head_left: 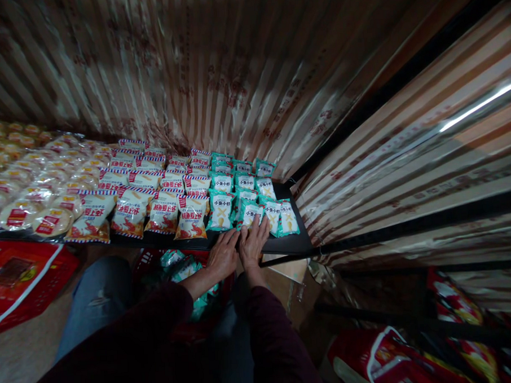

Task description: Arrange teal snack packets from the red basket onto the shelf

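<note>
Teal snack packets (248, 214) at the frame's centre, on the front edge of a black shelf (291, 243), are pressed flat by the right hand (252, 242) and left hand (222, 255), fingers spread, gripping nothing; light, crinkly, slippery and crushable, they are best pinched at the sealed edges.

Dim, warm light; a glare streak crosses the striped wall (467, 111) at right; edges bend and blur, foreground sinks into shadow.

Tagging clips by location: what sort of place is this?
Likely a small shop's stock shelf: rows of teal snack packets and red-white ones on a black shelf, red basket below, both hands at the front row.
</note>
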Demonstrator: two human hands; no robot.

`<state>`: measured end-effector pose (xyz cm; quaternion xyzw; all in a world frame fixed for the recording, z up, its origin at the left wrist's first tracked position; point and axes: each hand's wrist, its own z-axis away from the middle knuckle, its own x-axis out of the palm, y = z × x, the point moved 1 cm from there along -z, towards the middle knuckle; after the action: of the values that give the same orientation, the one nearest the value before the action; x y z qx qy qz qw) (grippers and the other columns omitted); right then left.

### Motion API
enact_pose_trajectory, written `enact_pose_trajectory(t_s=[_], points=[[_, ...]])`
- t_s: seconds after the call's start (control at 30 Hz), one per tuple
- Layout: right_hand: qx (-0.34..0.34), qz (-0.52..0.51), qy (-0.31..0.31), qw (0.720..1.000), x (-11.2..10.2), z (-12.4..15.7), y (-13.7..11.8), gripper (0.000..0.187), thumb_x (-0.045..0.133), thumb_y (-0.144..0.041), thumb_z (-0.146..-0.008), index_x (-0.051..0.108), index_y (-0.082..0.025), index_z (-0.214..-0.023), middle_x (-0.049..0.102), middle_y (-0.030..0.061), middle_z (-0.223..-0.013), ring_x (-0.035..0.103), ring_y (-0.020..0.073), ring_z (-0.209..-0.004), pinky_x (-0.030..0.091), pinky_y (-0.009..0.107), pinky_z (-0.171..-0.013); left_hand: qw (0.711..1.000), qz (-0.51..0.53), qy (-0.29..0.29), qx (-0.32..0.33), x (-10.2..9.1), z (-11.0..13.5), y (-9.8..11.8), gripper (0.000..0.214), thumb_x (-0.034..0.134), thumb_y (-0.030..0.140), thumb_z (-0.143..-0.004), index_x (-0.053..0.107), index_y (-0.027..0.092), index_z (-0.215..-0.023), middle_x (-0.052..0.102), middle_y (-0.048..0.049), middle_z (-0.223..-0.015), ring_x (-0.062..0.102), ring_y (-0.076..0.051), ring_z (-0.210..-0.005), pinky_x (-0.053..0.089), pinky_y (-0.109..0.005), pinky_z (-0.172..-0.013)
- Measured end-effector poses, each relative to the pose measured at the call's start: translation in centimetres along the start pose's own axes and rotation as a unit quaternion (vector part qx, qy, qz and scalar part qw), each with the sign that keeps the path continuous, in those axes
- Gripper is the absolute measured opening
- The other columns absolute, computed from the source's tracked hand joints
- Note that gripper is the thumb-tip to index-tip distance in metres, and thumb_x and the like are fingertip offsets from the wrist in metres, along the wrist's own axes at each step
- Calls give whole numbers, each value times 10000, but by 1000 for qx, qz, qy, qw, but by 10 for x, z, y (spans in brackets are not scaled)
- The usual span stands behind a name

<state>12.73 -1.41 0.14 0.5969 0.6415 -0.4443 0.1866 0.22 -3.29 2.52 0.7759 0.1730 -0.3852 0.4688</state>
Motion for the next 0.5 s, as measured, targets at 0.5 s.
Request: enact_pose_trajectory(t_s=[0.5], points=[[4, -34, 27, 999, 1, 1, -10, 539, 262, -357, -977, 269, -112, -1458, 227, 212, -1522, 141, 280, -1431, 286, 545, -1062, 984, -159, 64, 54, -15, 3, -29, 546, 493, 161, -797, 454, 123, -1341, 310, -150, -1504, 139, -302, -1430, 229, -523, -1120]])
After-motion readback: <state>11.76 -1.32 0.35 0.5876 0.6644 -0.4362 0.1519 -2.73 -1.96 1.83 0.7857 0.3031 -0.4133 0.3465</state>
